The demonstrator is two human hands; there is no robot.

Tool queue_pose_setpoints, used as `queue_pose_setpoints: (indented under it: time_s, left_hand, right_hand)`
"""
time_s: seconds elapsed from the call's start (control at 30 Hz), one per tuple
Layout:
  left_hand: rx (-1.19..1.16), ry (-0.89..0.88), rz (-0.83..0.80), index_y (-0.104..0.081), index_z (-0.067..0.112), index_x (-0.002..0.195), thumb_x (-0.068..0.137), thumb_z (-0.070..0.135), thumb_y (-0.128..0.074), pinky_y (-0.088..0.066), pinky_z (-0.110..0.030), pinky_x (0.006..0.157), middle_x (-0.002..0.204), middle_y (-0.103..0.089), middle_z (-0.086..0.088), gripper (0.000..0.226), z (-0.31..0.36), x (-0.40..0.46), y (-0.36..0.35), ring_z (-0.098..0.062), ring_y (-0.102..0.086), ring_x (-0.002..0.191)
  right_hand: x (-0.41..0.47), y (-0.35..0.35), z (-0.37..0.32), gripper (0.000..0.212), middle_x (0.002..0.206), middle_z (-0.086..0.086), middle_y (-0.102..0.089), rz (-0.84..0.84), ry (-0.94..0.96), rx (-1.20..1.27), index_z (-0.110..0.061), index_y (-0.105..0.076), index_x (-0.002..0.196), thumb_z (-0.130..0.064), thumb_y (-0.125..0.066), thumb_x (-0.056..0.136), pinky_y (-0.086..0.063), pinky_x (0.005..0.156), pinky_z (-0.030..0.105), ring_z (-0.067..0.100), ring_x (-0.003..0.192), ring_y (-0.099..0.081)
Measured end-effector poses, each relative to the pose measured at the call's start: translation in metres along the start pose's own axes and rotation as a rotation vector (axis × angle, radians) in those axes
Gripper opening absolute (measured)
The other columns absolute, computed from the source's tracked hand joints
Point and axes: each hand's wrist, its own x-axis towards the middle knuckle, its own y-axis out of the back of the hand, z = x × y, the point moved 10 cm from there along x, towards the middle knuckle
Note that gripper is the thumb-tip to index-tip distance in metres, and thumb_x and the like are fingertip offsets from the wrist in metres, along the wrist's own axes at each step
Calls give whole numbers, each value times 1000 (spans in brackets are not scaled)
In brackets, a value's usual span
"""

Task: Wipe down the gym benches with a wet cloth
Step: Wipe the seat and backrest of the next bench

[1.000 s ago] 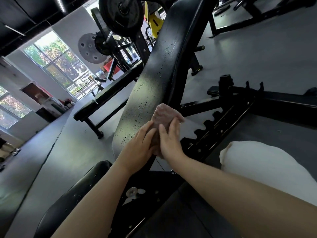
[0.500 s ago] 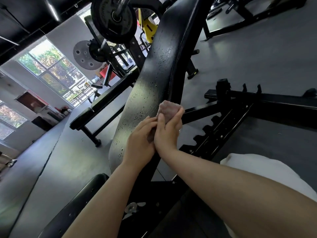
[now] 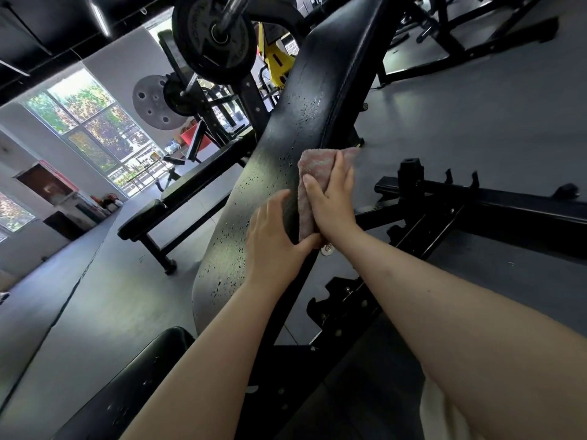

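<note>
A black inclined bench back pad (image 3: 305, 100), flecked with worn spots, runs up the middle of the head view. A pinkish folded cloth (image 3: 313, 163) lies over the pad's right edge. My right hand (image 3: 333, 201) presses the cloth against the pad with straight fingers. Just left of it, my left hand (image 3: 273, 246) rests flat on the pad, its thumb touching the cloth's lower end. The bench's black seat pad (image 3: 133, 392) shows at the bottom left, partly hidden by my left forearm.
The bench's notched black frame (image 3: 349, 306) and a long black beam (image 3: 508, 211) lie to the right. A flat bench (image 3: 178, 198) stands to the left on the grey floor. A loaded barbell plate (image 3: 216, 36) hangs above the pad's top.
My right hand has slid the cloth further up the pad's right edge. My left hand now trails below it, flat on the pad.
</note>
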Motion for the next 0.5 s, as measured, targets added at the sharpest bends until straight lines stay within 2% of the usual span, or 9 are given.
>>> queue_pose_setpoints:
  time_s: [0.07, 0.17, 0.23, 0.3, 0.4, 0.5]
  left_hand:
    - [53, -27, 4, -44, 18, 132, 65, 37, -82, -32, -33, 101, 129, -51, 2, 79, -11, -14, 5, -19, -44, 120]
    - [117, -63, -11, -48, 17, 130, 64, 38, -83, -37, -44, 102, 127, -53, -1, 78, -30, -37, 10, -24, -47, 120]
    - [150, -42, -17, -50, 17, 128, 64, 37, -84, -34, -37, 101, 127, -53, -1, 75, -44, -50, 14, -24, -48, 118]
    - [154, -8, -28, -52, 16, 128, 64, 36, -83, -29, -31, 100, 127, -54, -1, 73, -55, -63, 18, -22, -47, 119]
    - [159, 17, -54, -52, 16, 127, 64, 34, -83, -27, -30, 100, 127, -54, -2, 72, -68, -80, 20, -23, -47, 120]
    - [182, 55, -62, -52, 15, 127, 65, 33, -83, -31, -34, 100, 128, -54, -3, 71, -81, -97, 23, -23, -47, 120]
  right_hand:
    - [-1, 0, 2, 79, 157, 12, 7, 4, -5, 20, -22, -4, 151, -34, -56, 93, -14, 110, 30, 22, 145, -6]
    - [-6, 2, 5, 86, 155, 10, -11, 50, 5, 19, -23, -9, 151, -32, -65, 86, -19, 102, 21, 19, 141, -18]
    - [-10, 2, 8, 84, 150, 9, -21, 59, -17, 42, -22, -10, 151, -28, -64, 87, -20, 95, 16, 18, 136, -26]
    - [-15, 0, 13, 84, 149, 10, -23, 57, -46, 77, -23, -7, 151, -26, -62, 88, -23, 95, 18, 20, 134, -30]
    - [-31, -6, 19, 87, 150, 9, -22, 57, -76, 85, -21, -1, 151, -25, -61, 88, -23, 94, 17, 19, 132, -31]
    - [-52, -16, 26, 93, 143, 10, -28, 64, -96, 66, -21, 7, 150, -26, -61, 87, -32, 97, 25, 17, 121, -39]
